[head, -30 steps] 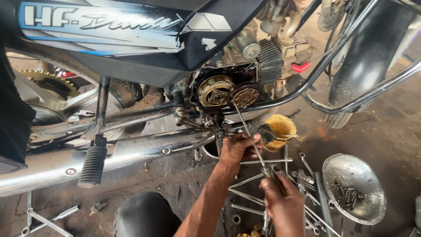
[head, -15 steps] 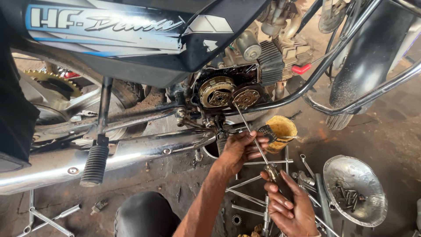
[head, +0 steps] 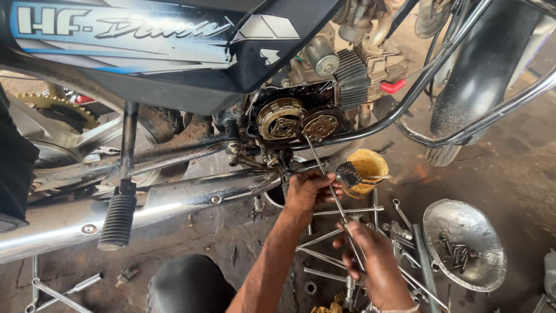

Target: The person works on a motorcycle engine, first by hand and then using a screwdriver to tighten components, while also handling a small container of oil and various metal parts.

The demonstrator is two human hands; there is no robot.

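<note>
A motorcycle engine with its side cover off shows a brass-coloured clutch (head: 281, 119) and a smaller round dark gear (head: 320, 124) beside it. A long thin metal rod tool (head: 324, 174) runs from that gear down toward me. My left hand (head: 307, 191) is closed around the middle of the rod, just below the engine, with a small dark piece (head: 348, 172) sticking out by its fingertips. My right hand (head: 379, 266) grips the rod's lower end above the tools on the ground.
Low on the left lie a chrome exhaust pipe (head: 191, 197) and a ribbed footpeg (head: 117, 220). A yellow tub (head: 370, 168), several spanners (head: 324, 237) and a metal dish of bolts (head: 463, 243) sit on the dirty floor. Crash bar (head: 440, 133), front tyre (head: 475, 75), my dark knee (head: 188, 287).
My right hand, open-palmed half a second ago, has closed again on the rod's lower end. The left hand stays on the shaft. The rod's tip stays on the gear.
</note>
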